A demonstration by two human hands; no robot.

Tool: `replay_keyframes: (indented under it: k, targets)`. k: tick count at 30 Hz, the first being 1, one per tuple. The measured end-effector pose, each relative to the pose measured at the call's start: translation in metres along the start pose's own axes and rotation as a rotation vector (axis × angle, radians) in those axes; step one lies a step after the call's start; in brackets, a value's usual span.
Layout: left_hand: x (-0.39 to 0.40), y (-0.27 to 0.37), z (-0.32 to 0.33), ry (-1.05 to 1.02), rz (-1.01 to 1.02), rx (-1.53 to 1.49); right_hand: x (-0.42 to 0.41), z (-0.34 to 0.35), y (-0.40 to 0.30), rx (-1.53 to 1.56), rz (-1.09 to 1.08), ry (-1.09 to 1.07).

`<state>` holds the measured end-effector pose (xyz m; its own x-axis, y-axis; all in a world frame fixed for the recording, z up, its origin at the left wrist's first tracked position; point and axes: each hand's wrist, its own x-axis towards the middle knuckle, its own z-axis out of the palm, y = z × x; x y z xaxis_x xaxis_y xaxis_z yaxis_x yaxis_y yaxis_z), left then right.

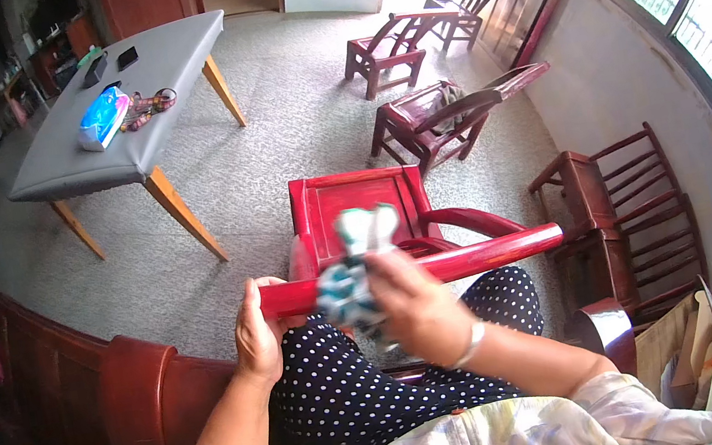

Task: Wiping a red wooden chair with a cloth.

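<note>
In front of my knees stands a red wooden chair (359,197), its backrest toward me. My left hand (263,331) grips the left end of the chair's rounded top rail (487,253). A white and teal patterned cloth (346,290) is bunched in my right hand (422,310), which presses it against the rail left of the middle. Both cloth and right hand are blurred. Part of the cloth stands up beyond the rail, over the seat. Behind the rail and cloth, much of the backrest is hidden.
A grey-covered table (177,62) at the left bears a blue package (104,117), a patterned strap (152,103) and a phone (127,58). Dark red chairs (430,116) stand ahead and along the right wall. A box (669,347) holding a hat sits at lower right.
</note>
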<state>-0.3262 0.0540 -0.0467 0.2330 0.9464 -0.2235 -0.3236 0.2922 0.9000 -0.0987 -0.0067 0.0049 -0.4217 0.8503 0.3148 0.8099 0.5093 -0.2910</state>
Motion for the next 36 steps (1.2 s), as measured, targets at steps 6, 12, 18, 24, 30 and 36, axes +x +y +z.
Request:
replay_keyframes:
  k: [6,12,18,24,30,36]
  targets:
    - [-0.003,-0.003,-0.013,0.018,0.074,0.017,0.058,0.040,-0.053,-0.161,-0.340,-0.008]
    - [-0.003,0.003,-0.006,-0.073,0.002,0.019,0.000,0.011,-0.004,0.104,-0.100,0.156]
    - [-0.005,0.006,0.000,-0.010,0.018,0.058,-0.109,-0.041,0.085,-0.143,0.258,0.389]
    - [-0.001,0.005,0.003,0.012,-0.005,0.040,-0.142,-0.075,0.112,-0.302,0.513,0.385]
    - [-0.001,0.007,0.009,0.035,-0.018,0.045,-0.112,-0.074,0.093,-0.264,0.522,0.226]
    - [-0.001,0.000,-0.001,0.016,0.001,0.045,-0.003,-0.025,0.013,-0.076,0.160,-0.032]
